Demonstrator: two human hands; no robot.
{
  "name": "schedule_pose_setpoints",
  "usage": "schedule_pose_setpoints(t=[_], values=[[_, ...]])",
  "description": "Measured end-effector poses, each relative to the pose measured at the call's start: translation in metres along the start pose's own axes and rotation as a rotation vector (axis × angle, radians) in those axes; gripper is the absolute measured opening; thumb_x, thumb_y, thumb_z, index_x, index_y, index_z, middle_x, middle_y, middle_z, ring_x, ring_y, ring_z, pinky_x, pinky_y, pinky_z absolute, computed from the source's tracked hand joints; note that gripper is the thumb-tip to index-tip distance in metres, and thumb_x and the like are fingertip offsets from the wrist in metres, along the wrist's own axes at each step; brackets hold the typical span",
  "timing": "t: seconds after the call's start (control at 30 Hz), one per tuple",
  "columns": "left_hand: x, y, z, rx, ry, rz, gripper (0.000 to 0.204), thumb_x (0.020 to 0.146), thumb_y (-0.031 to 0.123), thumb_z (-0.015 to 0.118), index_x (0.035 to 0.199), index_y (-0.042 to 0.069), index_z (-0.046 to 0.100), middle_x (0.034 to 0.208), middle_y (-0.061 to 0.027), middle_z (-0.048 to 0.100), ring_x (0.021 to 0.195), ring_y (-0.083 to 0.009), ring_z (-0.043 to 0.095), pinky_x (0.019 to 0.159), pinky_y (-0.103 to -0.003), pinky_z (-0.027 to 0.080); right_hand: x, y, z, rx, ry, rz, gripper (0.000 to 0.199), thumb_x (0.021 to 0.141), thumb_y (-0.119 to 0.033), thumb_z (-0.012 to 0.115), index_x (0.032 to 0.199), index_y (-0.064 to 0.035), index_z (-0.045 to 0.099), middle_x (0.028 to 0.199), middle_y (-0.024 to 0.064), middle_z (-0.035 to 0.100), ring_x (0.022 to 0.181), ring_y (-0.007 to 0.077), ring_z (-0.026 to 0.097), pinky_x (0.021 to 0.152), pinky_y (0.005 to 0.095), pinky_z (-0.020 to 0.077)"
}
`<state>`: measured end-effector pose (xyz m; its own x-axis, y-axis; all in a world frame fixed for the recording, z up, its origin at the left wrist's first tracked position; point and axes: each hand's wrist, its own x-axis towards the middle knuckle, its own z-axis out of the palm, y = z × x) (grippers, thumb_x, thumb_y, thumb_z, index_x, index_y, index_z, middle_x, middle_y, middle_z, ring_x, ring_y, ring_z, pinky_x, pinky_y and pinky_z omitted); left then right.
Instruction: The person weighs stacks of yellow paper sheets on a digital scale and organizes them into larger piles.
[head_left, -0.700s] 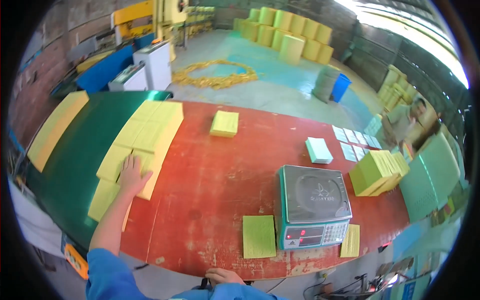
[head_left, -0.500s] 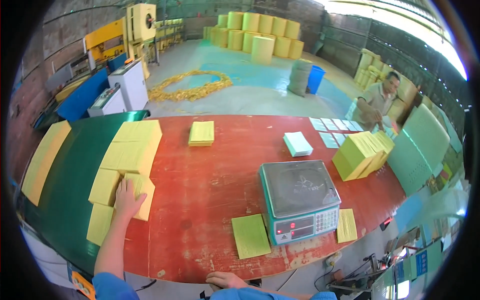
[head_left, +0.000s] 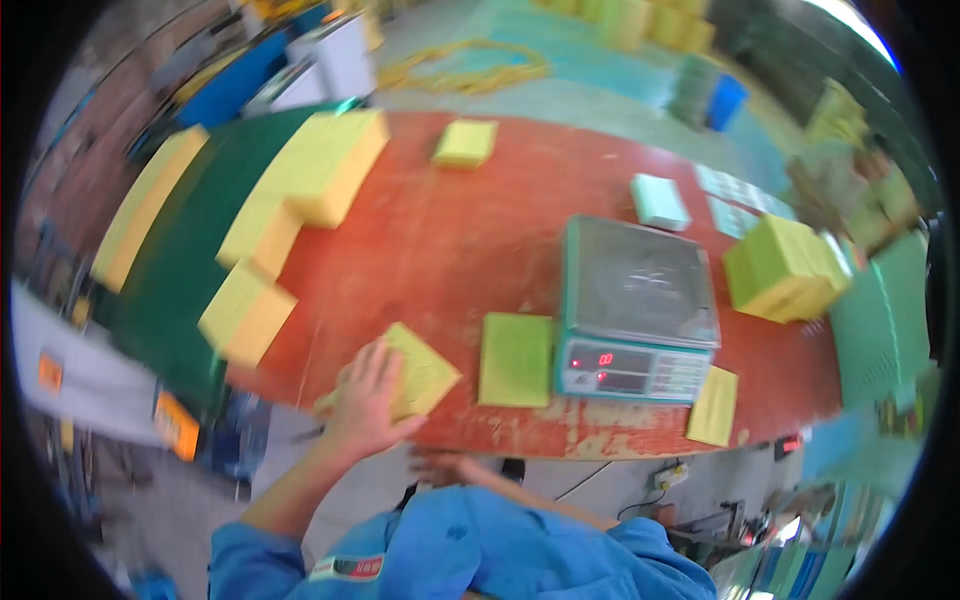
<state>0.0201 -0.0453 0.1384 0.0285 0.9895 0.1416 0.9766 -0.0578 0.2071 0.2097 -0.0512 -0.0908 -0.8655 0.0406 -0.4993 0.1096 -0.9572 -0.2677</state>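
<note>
My left hand (head_left: 368,402) grips a stack of yellow paper sheets (head_left: 428,372) near the front edge of the red table, fingers over its top and thumb at the near side. My right hand (head_left: 440,466) is just off the table's front edge, blurred, with fingers stretched apart and nothing visible in them. A greenish-yellow sheet or thin pad (head_left: 515,360) lies between the held stack and a teal counting scale (head_left: 640,290). The scale's platform is bare and its display is lit red. On the left, blocks of yellow sheets (head_left: 320,165) and a smaller block (head_left: 245,312) sit along a green belt.
Another long yellow row (head_left: 150,205) lies on the belt (head_left: 190,245). A small yellow stack (head_left: 466,143) and a pale stack (head_left: 660,202) stand farther back. Yellow blocks (head_left: 780,268) are right of the scale, near a co-worker (head_left: 850,190). A yellow slip (head_left: 713,405) lies by the scale.
My left hand has brought a yellow stack off the row at the belt, right and toward me. The view has tilted down. My right hand has slipped off the table edge.
</note>
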Motion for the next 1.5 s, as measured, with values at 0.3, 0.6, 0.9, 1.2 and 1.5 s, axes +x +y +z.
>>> schedule_pose_setpoints(t=[0.3, 0.6, 0.9, 1.2, 1.5], values=[[-0.115, 0.033, 0.040, -0.415, 0.343, -0.475, 0.087, 0.080, 0.047, 0.069, 0.143, -0.005, 0.039, 0.147, -0.0286, 0.038, 0.134, -0.0425, 0.040, 0.111, -0.052, 0.033, -0.067, -0.028, 0.052, -0.564, -0.238, -0.256, 0.062, 0.096, -0.028, 0.060, 0.149, -0.0066, 0.039, 0.157, 0.0107, 0.032, 0.146, 0.0246, 0.029, 0.117, 0.0420, 0.0290], [0.040, 0.119, 0.027, -2.242, 0.457, -0.415, 0.067, 0.102, 0.054, 0.026, 0.147, 0.007, 0.041, 0.146, -0.0159, 0.048, 0.130, -0.0314, 0.051, 0.109, -0.049, 0.041, -0.215, -0.161, 0.123, -1.577, 0.310, -1.359, 0.073, 0.088, -0.034, 0.068, 0.149, -0.0062, 0.039, 0.158, 0.0192, 0.029, 0.144, 0.0460, 0.024, 0.117, 0.0526, 0.0260], [0.239, 0.259, 0.069, -2.670, -0.264, -0.153, 0.064, 0.100, 0.059, 0.032, 0.147, 0.016, 0.041, 0.147, -0.0097, 0.046, 0.133, -0.0304, 0.048, 0.110, -0.051, 0.040, -0.346, -0.290, 0.070, -1.718, 1.132, -1.601, 0.062, 0.080, -0.024, 0.075, 0.134, -0.0041, 0.054, 0.138, 0.0200, 0.053, 0.130, 0.0476, 0.044, 0.107, 0.0513, 0.0407], [0.127, 0.174, 0.091, -2.663, -0.719, -0.198, 0.074, 0.099, 0.063, 0.035, 0.148, 0.007, 0.039, 0.150, -0.0218, 0.042, 0.135, -0.0377, 0.046, 0.111, -0.052, 0.038, -0.324, -0.286, 0.060, -2.043, 1.118, -1.220, 0.057, 0.074, -0.023, 0.078, 0.126, -0.0079, 0.059, 0.138, 0.0171, 0.052, 0.134, 0.0417, 0.042, 0.108, 0.0566, 0.0354], [0.170, -0.189, -0.037, -0.869, 0.018, -0.439, 0.053, 0.090, 0.041, 0.065, 0.124, 0.001, 0.062, 0.121, -0.0094, 0.066, 0.115, -0.0243, 0.061, 0.096, -0.038, 0.049, -0.154, -0.188, 0.158, -1.728, 0.535, -1.167, 0.050, 0.072, -0.006, 0.076, 0.120, -0.0052, 0.063, 0.127, 0.0157, 0.062, 0.120, 0.0378, 0.057, 0.101, 0.0469, 0.0457]])
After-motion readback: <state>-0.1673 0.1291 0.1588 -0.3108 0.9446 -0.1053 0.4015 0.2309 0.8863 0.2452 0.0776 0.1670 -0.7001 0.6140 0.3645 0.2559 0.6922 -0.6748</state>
